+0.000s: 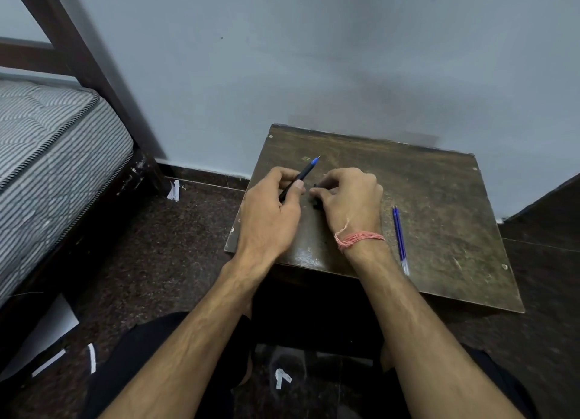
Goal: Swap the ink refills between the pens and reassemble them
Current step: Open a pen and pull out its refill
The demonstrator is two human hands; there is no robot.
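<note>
Pens and refills all sit at or over the worn wooden board (439,218), which lies flat on the dark speckled floor (163,261) against the pale wall (314,58). To our left we see a striped mattress (47,142) on a dark bed frame (94,73), with paper scraps (173,190) on the floor near its leg.

Our left hand (270,218) is over the board's near-left part, fingers curled round a dark pen barrel (298,180); thumb pinches it from the side. Barrel is tilted, its blue tip (315,160) pointing up and away toward the wall.

Our right hand (348,199) is just beside the left, knuckles up, fingers curled round a small black part (316,203). Only bits of it show at the fingertips and under the palm, so we can't tell what piece it is. A pink thread band (357,239) is wrapped on that wrist.

A blue refill (400,240) lies loose on the board to the right of the right wrist, clear of both hands, running roughly front to back, its clear end toward us.
</note>
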